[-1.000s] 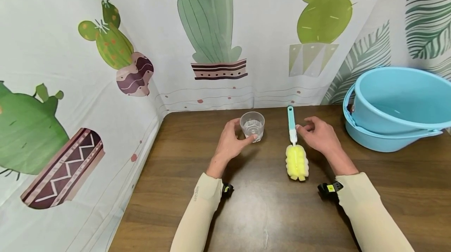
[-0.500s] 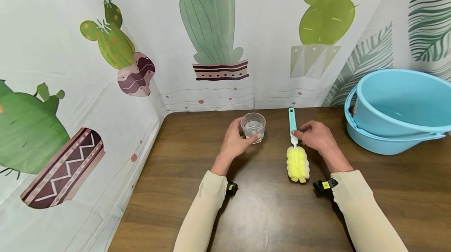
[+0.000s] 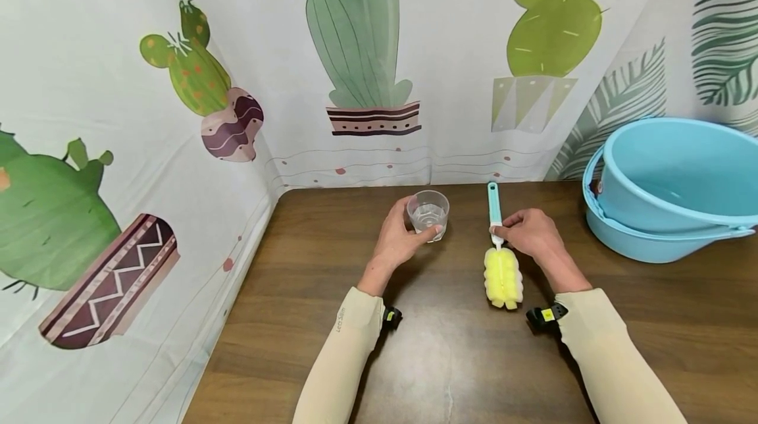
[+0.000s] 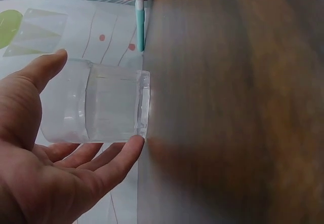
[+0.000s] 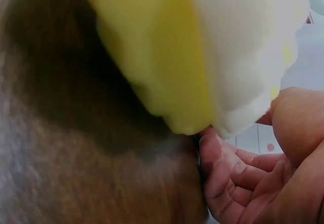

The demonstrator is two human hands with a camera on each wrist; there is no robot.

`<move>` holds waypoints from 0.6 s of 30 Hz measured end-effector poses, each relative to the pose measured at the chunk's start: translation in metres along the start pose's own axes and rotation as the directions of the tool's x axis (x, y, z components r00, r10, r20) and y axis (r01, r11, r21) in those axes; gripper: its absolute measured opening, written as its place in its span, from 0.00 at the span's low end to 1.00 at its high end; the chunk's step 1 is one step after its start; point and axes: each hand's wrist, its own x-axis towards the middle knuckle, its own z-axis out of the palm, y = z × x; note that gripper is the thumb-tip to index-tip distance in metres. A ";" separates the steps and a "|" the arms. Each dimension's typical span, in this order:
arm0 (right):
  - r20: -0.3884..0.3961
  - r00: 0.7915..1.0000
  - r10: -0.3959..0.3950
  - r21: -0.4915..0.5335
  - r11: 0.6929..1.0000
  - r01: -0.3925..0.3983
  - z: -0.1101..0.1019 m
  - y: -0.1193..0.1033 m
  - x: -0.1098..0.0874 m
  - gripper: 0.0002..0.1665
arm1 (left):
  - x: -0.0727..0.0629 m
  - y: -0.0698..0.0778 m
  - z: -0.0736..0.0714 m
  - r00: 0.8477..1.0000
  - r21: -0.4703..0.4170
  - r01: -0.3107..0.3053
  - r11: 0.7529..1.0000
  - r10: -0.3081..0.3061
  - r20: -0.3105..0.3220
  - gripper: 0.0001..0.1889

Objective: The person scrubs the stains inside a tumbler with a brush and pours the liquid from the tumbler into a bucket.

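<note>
My left hand (image 3: 395,239) holds a clear glass (image 3: 428,207) with a little clear liquid low inside, upright on the table. The thumb is at the near side and the fingers go round the left and far side; in the left wrist view they flank the glass (image 4: 114,105). My right hand (image 3: 533,234) pinches a sponge bottle brush (image 3: 503,276) at the white lower part of its teal handle. Its yellow and white sponge head points toward me. In the right wrist view the sponge head (image 5: 167,51) hides much of the grip.
Light blue buckets (image 3: 663,239), one nested in the other, stand at the right back of the brown wooden table (image 3: 438,358). A white cloth (image 3: 456,68) printed with cacti hangs along the back and left edges.
My right hand has moved slightly left onto the brush handle and now pinches it. The left hand stays around the glass. The whole view has shifted slightly.
</note>
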 end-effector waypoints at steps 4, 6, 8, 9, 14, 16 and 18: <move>0.000 1.000 0.001 0.018 1.000 -0.001 0.001 -0.001 -0.001 0.29 | 0.000 0.001 0.000 1.000 0.005 -0.008 1.000 0.008 -0.005 0.43; 0.002 1.000 0.003 0.041 0.999 -0.003 0.000 -0.002 -0.002 0.28 | 0.000 0.001 0.000 1.000 0.006 -0.010 1.000 0.010 -0.008 0.43; 0.003 1.000 0.005 0.065 0.998 -0.005 0.000 -0.002 -0.002 0.28 | 0.000 0.001 0.000 1.000 0.008 -0.008 1.000 0.008 -0.009 0.43; 0.001 1.000 0.004 0.069 0.998 -0.004 0.000 -0.003 -0.003 0.28 | 0.000 0.001 0.000 1.000 0.011 -0.006 1.000 0.006 -0.011 0.43; -0.008 1.000 0.005 0.070 0.998 -0.004 -0.001 -0.003 -0.004 0.27 | 0.000 0.000 0.000 1.000 0.025 -0.003 1.000 0.003 -0.012 0.44; -0.009 1.000 0.003 0.071 0.997 -0.002 -0.002 -0.004 -0.005 0.26 | 0.000 -0.001 0.000 1.000 0.028 -0.004 1.000 0.005 -0.010 0.44; -0.005 1.000 0.001 0.081 0.997 0.000 -0.003 -0.005 -0.005 0.26 | 0.000 -0.001 -0.001 1.000 0.027 -0.006 1.000 0.006 -0.008 0.44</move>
